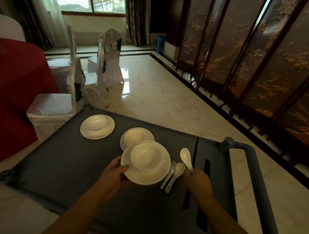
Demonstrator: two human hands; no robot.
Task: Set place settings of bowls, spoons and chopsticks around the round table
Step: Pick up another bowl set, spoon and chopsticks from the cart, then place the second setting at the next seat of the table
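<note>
Bowl [145,155] on its plate [147,175] is gripped at the rim by the left hand [115,175] above the grey cart [59,165]; the right hand [198,179] holds a spoon [186,158] (and black chopsticks [194,154]) just right of it.

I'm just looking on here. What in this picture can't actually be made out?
- Head view: the round table is cut off by the left edge, so any settings on it are unseen.
- The left hand has fingers hidden under the plate it holds.
- The right hand covers the handle of the spoon it grips.
- Dark chopsticks blend into the grey cart top, so their count is unclear.
</note>
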